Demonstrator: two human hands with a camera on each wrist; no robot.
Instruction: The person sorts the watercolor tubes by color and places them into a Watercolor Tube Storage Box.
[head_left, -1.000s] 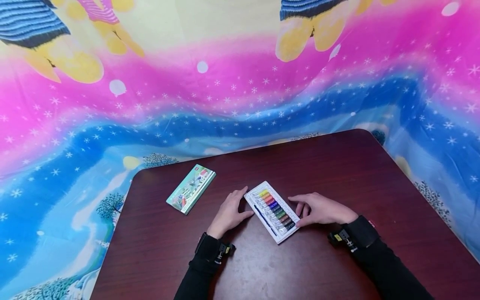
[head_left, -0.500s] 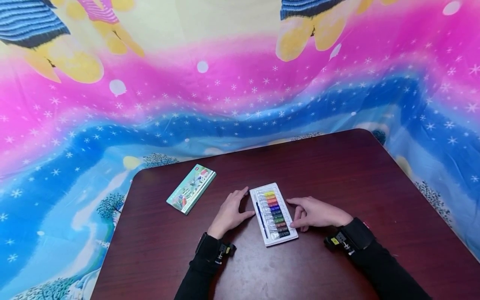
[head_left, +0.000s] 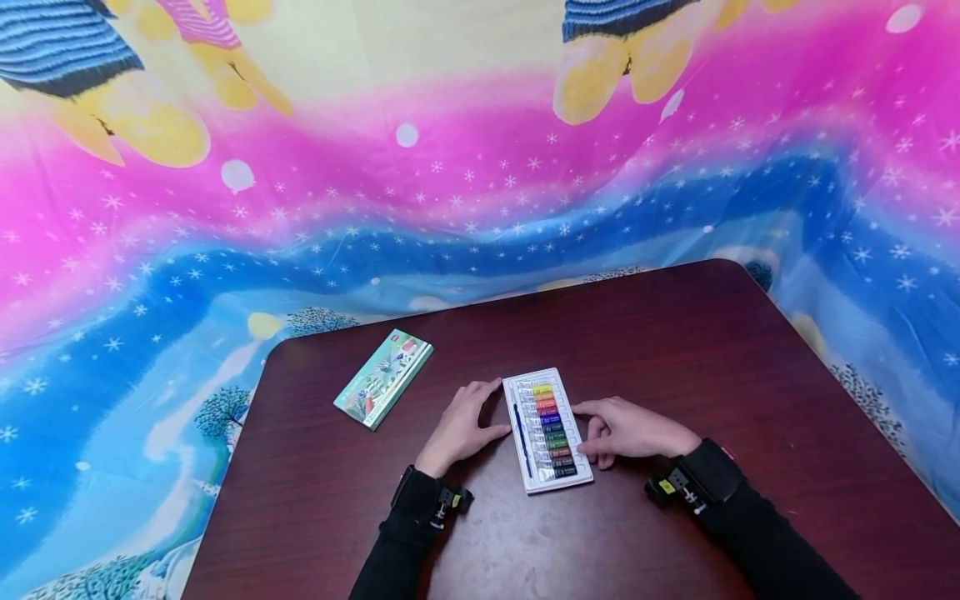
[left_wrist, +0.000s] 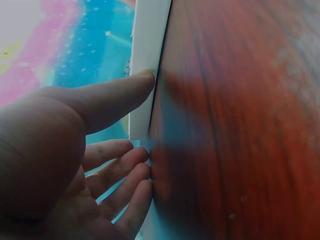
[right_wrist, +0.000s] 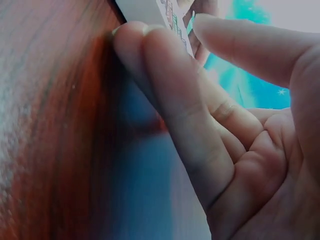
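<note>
A white tray (head_left: 527, 475) of paint tubes lies on the table, upright in the head view with its top leaning slightly left. The tubes (head_left: 551, 429) run from yellow to black in a column, and a dark blue paintbrush (head_left: 522, 440) lies along the left. My left hand (head_left: 461, 425) rests at the left side, its thumb touching the tray's white side wall (left_wrist: 145, 100) and the other fingers spread onto the table. At the right edge is my right hand (head_left: 626, 429), index fingertip and thumb at the rim, remaining fingers bent below.
A green illustrated box (head_left: 384, 379) lies on the dark red wooden table (head_left: 660, 333), to the left and behind my left hand. A colourful printed cloth (head_left: 465, 192) hangs behind the table's far edge.
The tray has turned from a slant to nearly upright, its top swinging right and its bottom left. My right hand has moved slightly left with it; the left hand has barely moved.
</note>
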